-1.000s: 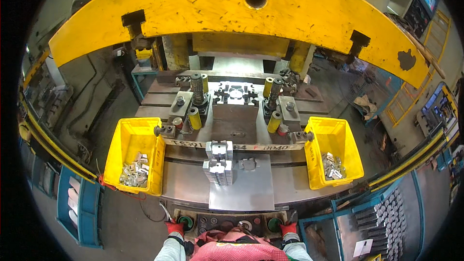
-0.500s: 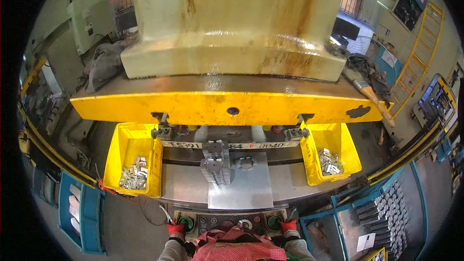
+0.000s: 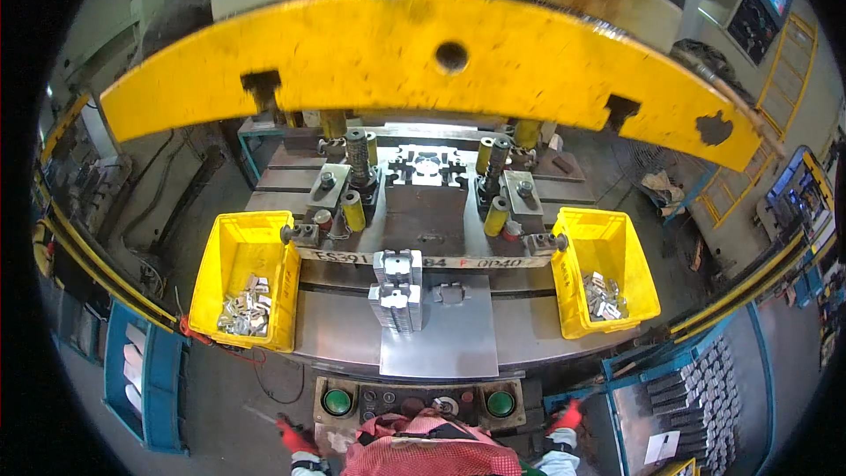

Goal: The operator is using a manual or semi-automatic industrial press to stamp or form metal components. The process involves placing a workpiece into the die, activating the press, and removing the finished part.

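Two round green push buttons (image 3: pixel 337 402) sit uncovered on the black-and-beige control panel (image 3: pixel 401 390); red-gloved left hand (image 3: pixel 293 435) and red-gloved right hand (image 3: pixel 566 418) flank it, wide apart, grip too blurred to tell. Beyond, the stepped stack of silver metal parts (image 3: pixel 398 300) could, I'd say, topple if bumped.

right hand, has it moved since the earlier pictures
Yes: the right hand has moved rightward, away from the right green button it was close beside in both earlier pictures.
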Action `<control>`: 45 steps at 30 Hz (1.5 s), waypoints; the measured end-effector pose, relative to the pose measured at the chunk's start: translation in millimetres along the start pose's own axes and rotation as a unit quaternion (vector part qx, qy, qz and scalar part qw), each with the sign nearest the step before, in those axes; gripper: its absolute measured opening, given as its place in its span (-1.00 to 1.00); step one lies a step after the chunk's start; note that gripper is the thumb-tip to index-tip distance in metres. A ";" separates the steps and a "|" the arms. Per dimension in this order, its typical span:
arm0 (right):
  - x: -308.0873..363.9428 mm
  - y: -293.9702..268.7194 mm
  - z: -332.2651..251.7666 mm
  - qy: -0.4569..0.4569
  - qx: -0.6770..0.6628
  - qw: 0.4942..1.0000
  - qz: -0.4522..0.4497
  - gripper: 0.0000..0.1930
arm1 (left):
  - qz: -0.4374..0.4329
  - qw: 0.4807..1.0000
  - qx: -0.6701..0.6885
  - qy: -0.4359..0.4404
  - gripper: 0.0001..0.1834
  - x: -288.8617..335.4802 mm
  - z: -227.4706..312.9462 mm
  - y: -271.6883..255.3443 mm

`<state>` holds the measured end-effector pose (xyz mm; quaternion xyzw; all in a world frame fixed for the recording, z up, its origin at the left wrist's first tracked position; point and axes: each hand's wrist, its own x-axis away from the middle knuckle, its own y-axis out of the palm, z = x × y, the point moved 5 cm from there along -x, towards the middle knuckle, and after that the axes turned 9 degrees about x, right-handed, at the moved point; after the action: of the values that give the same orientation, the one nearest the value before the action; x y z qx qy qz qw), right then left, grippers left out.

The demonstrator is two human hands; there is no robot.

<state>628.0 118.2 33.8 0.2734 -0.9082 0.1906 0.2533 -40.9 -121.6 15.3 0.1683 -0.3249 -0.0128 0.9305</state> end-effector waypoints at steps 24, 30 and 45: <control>321.6 324.8 -328.0 -0.318 0.032 0.796 -0.514 -0.64 | -0.638 0.756 -0.142 0.026 -0.69 253.2 36.3 575.2; 232.3 154.7 -299.8 -0.362 -0.059 0.896 -0.250 -0.70 | -0.443 0.874 -0.112 0.166 -0.65 237.7 127.9 406.1; 214.8 218.9 -136.5 -0.184 0.258 0.797 -0.514 -0.63 | -0.386 0.880 -0.223 0.166 -0.66 195.4 79.1 300.1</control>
<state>391.7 268.7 218.6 0.7849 -0.5809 0.2060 0.0626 39.3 111.2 287.0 0.0682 -0.0635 -0.4152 0.9050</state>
